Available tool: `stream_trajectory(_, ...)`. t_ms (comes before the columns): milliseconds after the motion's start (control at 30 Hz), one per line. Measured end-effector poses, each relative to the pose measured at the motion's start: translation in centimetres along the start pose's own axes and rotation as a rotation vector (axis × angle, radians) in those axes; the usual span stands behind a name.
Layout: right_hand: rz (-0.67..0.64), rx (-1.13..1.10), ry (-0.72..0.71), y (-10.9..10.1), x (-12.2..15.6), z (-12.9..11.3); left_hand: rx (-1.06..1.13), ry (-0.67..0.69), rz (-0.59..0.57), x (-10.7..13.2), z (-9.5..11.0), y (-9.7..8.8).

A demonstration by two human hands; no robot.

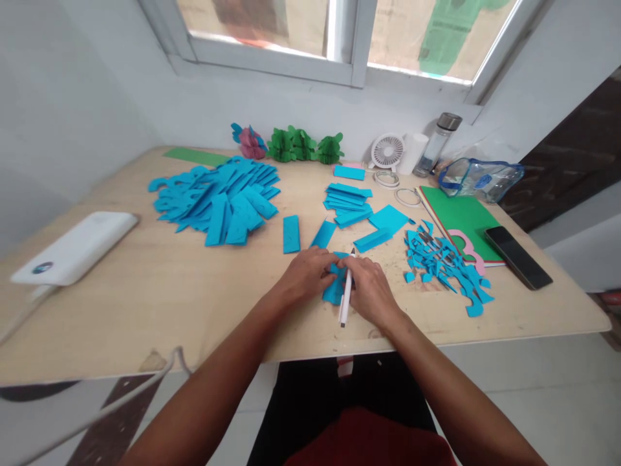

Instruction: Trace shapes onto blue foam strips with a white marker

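Note:
My right hand (369, 290) grips a white pen (346, 299), its tip pointing away from me over a blue paper piece (334, 289) on the wooden table (145, 304). My left hand (306, 274) is closed on the left side of that same blue piece, pressing it to the table. Both hands sit close together near the table's front edge. Just beyond them lie single blue strips (291, 233) and a stack of blue rectangles (347, 201).
A big heap of cut blue shapes (218, 197) lies at the left, blue scraps (444, 265) at the right. Green sheets (460, 217), a phone (517, 256), a white power bank (77, 247), tape rolls (407, 196), a small fan (387, 152), a bottle (438, 142) and paper flowers (301, 145) surround them.

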State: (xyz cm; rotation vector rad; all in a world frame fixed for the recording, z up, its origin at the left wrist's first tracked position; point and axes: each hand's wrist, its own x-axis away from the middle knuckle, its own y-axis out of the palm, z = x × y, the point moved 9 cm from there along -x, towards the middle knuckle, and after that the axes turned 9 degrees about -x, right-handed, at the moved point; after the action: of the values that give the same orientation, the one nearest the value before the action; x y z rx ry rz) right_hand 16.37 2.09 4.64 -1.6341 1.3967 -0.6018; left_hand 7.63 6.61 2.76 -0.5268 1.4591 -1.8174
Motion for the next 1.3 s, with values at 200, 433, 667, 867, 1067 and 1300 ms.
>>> stream_trajectory(200,0.039,-0.036,0.008,-0.1,0.5,0.5,0.014,-0.006,-0.013,-0.1,0.0,0.0)
stream_trajectory(433,0.018,-0.073,-0.012,0.0,0.0,0.6,0.000,0.007,0.020,-0.1,-0.1,0.0)
stream_trajectory(667,-0.011,-0.093,0.030,0.6,-0.6,1.4,-0.003,0.006,0.031,0.0,-0.1,-0.1)
stream_trajectory(867,0.010,-0.114,0.027,0.6,-0.5,1.8,0.005,-0.011,0.012,0.0,-0.1,-0.1)
stream_trajectory(1067,0.000,-0.095,0.035,0.7,-0.5,1.7,0.007,-0.008,0.012,-0.1,-0.2,0.1)
stream_trajectory(1300,-0.004,-0.066,0.013,0.4,-0.2,1.0,0.001,0.014,0.040,-0.1,-0.3,0.4)
